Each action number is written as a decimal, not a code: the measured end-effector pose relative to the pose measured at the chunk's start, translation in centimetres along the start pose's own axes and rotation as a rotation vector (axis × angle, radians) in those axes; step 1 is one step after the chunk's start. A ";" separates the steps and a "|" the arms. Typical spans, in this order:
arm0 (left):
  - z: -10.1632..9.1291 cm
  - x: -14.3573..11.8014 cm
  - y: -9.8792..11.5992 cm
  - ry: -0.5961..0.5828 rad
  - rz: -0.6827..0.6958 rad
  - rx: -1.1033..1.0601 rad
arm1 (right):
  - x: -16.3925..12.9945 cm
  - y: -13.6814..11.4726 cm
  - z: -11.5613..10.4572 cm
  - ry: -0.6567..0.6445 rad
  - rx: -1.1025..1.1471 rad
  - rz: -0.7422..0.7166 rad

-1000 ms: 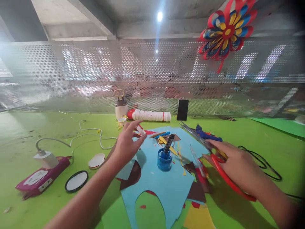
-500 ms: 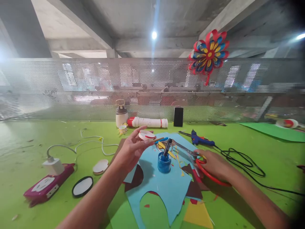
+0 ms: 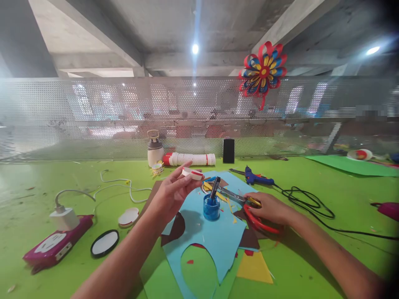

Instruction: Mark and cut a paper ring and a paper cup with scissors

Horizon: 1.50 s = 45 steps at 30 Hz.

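Observation:
My left hand (image 3: 171, 193) holds a small white disc with a red rim (image 3: 192, 173) up above the light blue paper sheet (image 3: 215, 236). My right hand (image 3: 269, 207) grips the red-handled scissors (image 3: 249, 207), which lie low over the paper scraps with their blades pointing left. Between both hands stands a small blue pot (image 3: 211, 207) with a black tool sticking out of it. Brown, red and yellow paper pieces (image 3: 254, 268) lie around the blue sheet.
On the green table: a blue glue gun (image 3: 257, 177) with a black cable (image 3: 311, 207), a stack of white cups lying on its side (image 3: 190, 159), a white bottle (image 3: 155, 149), a black phone (image 3: 228, 150), a magenta box with charger (image 3: 56, 236), two round lids (image 3: 105, 243). A paper flower (image 3: 261, 68) hangs on the mesh wall.
My left hand picked up the white red-rimmed disc and raised it. My right hand slid left with the scissors, lower onto the table. The view tilted up.

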<state>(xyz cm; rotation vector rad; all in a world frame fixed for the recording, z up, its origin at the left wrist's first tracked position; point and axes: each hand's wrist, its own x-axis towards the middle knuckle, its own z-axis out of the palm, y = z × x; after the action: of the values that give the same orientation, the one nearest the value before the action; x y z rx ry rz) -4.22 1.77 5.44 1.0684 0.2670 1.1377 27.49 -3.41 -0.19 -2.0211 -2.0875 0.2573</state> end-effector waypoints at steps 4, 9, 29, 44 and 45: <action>0.2 0.0 -0.2 0.049 0.028 0.092 | 0.0 -0.2 0.2 0.029 0.018 0.022; 0.4 0.1 -0.6 0.105 0.070 0.176 | 0.2 -0.3 0.1 0.114 0.051 0.111; -0.3 0.1 -0.9 0.003 0.053 0.138 | 0.5 0.8 -0.1 0.108 -0.128 0.084; -0.1 0.2 -1.1 0.022 0.144 0.340 | 0.8 0.5 -0.2 0.358 -0.072 0.189; 0.0 0.2 -1.2 0.013 0.135 0.335 | 0.7 0.2 -0.2 0.381 -0.055 0.186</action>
<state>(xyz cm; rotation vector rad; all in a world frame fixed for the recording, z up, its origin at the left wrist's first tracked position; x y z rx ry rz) -3.44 1.92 4.51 1.3912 0.4107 1.2482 27.75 -2.68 0.01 -2.0994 -1.6973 -0.1481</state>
